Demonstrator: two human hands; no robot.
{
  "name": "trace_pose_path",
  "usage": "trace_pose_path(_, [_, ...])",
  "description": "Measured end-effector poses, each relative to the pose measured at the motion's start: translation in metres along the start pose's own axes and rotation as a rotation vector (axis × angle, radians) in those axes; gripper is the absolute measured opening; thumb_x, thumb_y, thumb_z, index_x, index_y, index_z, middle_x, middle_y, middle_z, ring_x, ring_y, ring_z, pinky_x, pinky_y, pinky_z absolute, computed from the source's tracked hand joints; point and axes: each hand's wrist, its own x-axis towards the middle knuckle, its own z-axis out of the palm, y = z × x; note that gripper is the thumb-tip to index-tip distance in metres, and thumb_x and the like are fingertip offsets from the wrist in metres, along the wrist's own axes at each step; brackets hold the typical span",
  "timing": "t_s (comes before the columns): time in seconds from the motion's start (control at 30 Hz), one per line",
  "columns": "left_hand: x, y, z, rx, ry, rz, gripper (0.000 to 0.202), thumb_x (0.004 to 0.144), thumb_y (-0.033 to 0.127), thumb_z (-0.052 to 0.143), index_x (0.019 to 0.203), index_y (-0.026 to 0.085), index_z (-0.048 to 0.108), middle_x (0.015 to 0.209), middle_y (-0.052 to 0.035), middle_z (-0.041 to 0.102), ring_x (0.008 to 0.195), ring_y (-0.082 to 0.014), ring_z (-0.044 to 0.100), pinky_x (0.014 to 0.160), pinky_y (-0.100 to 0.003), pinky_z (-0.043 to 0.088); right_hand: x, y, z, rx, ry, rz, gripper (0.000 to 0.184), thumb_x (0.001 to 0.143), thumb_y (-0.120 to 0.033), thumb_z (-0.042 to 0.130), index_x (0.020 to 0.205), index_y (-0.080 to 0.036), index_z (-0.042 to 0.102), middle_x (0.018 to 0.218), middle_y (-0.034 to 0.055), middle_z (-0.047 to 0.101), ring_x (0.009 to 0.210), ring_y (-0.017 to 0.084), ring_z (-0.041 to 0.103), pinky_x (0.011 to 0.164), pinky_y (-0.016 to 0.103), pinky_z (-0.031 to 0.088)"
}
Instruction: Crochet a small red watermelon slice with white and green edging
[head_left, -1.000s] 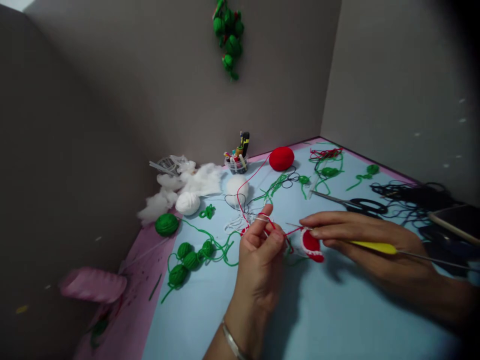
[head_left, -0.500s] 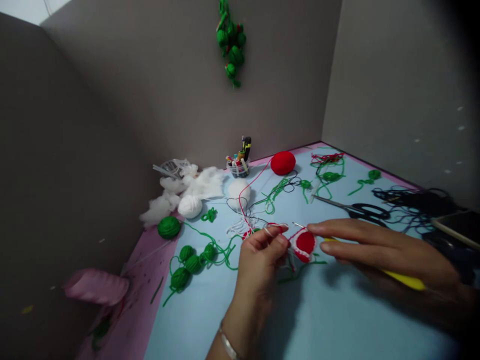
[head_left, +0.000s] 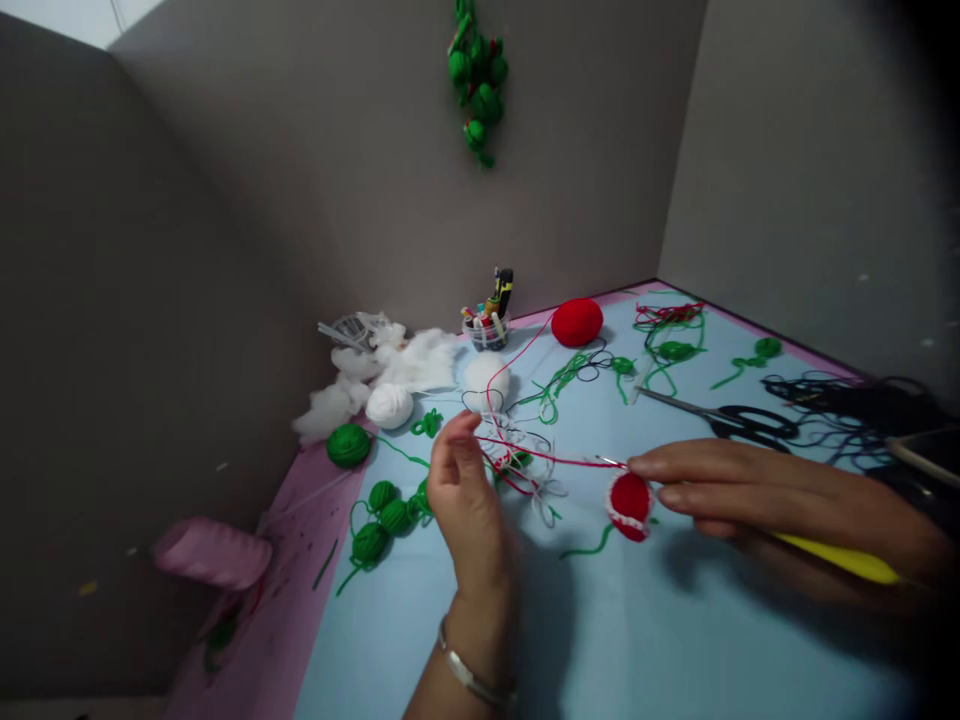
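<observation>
The left hand [head_left: 466,490] is blurred, and its forearm is cut off by the lower edge. The right arm is cut off at the right edge, and the crochet hook [head_left: 840,558] is partly hidden beneath the right hand [head_left: 750,495]. The contents of the clear pot [head_left: 486,332] are too small to be told apart.

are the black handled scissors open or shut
Shut: the scissors have their blades lying together as one narrow point, and the black finger loops sit side by side.
</observation>
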Motion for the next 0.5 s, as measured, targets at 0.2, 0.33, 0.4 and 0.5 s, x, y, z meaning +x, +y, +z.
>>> trace_pose_path(0.2, [-0.017, 0.006, 0.012, -0.063, -0.523, -0.373, 0.032, 0.052, 0.026, 0.095, 0.078, 0.017, 0.079, 0.079, -0.0054, 0.075, 0.073, -0.0147, 0.065, 0.071, -0.025, 0.050, 0.016, -0.002, -0.002, 0.135, 0.054, 0.133, 0.016, 0.092, -0.029, 0.065, 0.095, -0.031, 0.080, 0.093, -0.0003, 0.083, 0.088, 0.017, 0.079, 0.082, 0.018, 0.063])
trace_pose_path(0.33, [-0.024, 0.004, 0.017, -0.020, -0.501, -0.466, 0.020, 0.057, 0.017, 0.087, 0.075, 0.017, 0.078, 0.065, -0.0028, 0.071, 0.059, -0.0118, 0.061, 0.062, -0.025, 0.048, 0.017, -0.002, 0.000, 0.164, 0.071, 0.154, 0.015, 0.091, -0.034, 0.067, 0.092, -0.030, 0.082, 0.093, 0.0019, 0.083, 0.088, 0.018, 0.079, 0.080, 0.020, 0.064])
trace_pose_path(0.4, [-0.025, 0.001, 0.017, 0.036, -0.500, -0.434, 0.012, 0.062, 0.018, 0.083, 0.073, 0.017, 0.078, 0.065, -0.0031, 0.070, 0.058, -0.0117, 0.060, 0.060, -0.025, 0.047, 0.014, -0.001, 0.001, 0.164, 0.078, 0.163, 0.014, 0.090, -0.032, 0.068, 0.091, -0.030, 0.082, 0.094, 0.0030, 0.083, 0.089, 0.020, 0.079, 0.082, 0.023, 0.064])
trace_pose_path(0.5, [-0.023, -0.003, 0.015, 0.145, -0.498, -0.269, 0.006, 0.069, 0.017, 0.076, 0.075, 0.018, 0.079, 0.073, -0.0047, 0.071, 0.066, -0.0133, 0.061, 0.064, -0.026, 0.047, 0.012, -0.002, 0.004, 0.187, 0.130, 0.247, 0.016, 0.091, -0.038, 0.066, 0.089, -0.033, 0.082, 0.090, 0.0020, 0.083, 0.085, 0.020, 0.080, 0.079, 0.026, 0.066])
